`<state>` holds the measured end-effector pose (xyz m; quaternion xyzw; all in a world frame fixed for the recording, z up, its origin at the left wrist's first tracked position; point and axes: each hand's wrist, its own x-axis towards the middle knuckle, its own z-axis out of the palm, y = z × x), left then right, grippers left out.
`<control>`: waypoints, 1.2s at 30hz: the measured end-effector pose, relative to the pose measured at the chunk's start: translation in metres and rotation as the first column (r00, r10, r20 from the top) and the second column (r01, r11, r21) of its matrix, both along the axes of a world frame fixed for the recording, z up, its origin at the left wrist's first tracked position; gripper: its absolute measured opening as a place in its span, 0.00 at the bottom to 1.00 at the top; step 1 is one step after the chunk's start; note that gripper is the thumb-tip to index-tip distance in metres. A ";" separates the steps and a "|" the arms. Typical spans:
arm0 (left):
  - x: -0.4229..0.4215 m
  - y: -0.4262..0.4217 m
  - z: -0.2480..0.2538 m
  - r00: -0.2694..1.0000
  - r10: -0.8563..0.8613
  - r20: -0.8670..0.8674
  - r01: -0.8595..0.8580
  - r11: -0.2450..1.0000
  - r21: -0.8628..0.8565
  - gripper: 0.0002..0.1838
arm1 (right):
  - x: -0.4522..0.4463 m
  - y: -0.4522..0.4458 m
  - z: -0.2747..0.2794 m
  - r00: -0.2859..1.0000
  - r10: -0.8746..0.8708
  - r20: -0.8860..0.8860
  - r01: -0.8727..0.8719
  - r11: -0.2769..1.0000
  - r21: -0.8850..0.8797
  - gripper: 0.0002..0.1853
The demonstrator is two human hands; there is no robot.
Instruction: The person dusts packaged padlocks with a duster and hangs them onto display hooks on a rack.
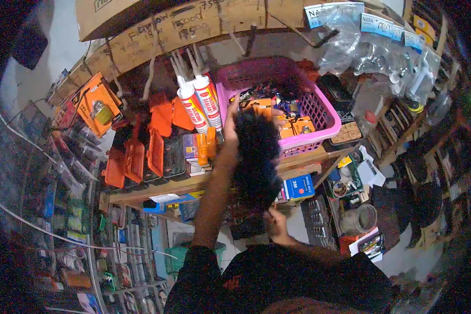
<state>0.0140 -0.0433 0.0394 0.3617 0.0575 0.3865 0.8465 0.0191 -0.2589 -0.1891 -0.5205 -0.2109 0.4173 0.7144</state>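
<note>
A dark, fuzzy duster [257, 157], blurred, stretches up in front of me. Around its lower end, my right hand [279, 226] is closed. My left hand [231, 123] reaches up at the duster's left side, over the near rim of a pink plastic basket [327, 112]. An orange card pack [261, 106] shows just above the duster, between my left hand's edge and some fingers on the right; the duster hides the palm. More orange packs [301, 125] and small dark items lie inside the basket.
Two silicone sealant tubes [200, 102] stand left of the basket. Open orange cases [134, 159] and a padlock on an orange card [100, 112] are further left. Plastic bags [379, 52] hang at upper right. A blue 3M box [299, 187] sits under the shelf edge.
</note>
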 end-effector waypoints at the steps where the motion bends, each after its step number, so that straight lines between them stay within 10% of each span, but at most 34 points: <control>1: 0.000 0.003 0.001 1.000 0.002 0.010 -0.002 1.000 0.004 0.36 | -0.005 -0.005 -0.025 0.997 -0.017 0.075 0.017 1.000 0.003 0.07; 6: 0.001 0.004 0.000 0.999 0.044 0.012 -0.044 0.999 0.012 0.37 | 0.017 -0.006 -0.039 0.717 -0.029 0.697 -0.023 0.998 0.065 0.13; 24: 0.006 0.004 0.002 0.994 0.108 -0.015 -0.106 0.991 0.079 0.37 | 0.013 -0.016 -0.034 0.864 0.015 0.504 -0.026 1.000 0.014 0.17; 36: 0.009 0.010 0.001 0.960 -0.276 0.049 0.271 0.958 0.091 0.38 | 0.004 -0.022 -0.054 0.913 0.090 0.397 -0.088 0.996 -0.023 0.15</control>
